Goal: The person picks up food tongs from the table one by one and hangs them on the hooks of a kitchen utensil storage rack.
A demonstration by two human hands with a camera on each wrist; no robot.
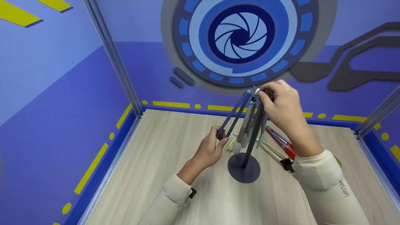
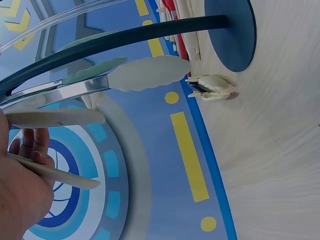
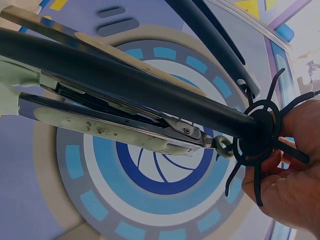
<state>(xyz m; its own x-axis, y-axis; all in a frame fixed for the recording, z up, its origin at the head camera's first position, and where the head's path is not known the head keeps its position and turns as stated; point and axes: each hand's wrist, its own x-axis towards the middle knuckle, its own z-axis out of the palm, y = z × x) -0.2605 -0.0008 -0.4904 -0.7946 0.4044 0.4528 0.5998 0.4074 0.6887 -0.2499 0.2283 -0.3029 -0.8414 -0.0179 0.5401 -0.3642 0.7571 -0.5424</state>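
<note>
My left hand grips dark bluish tongs by their lower arms. The closed end of these tongs points up, beside the hooks of a black utensil stand. In the right wrist view, the tongs' dark top end is at one of the hooks; whether it hangs there I cannot tell. My right hand holds the stand's top, its fingers behind the hook ring in the right wrist view. Metal tongs with scalloped tips and other tongs hang around the pole.
The stand's round base rests on the wood-grain table. Behind and right of it lie a red-handled utensil, pale wooden-looking pieces and a black piece. A small cream object lies near the base. Blue walls enclose the table.
</note>
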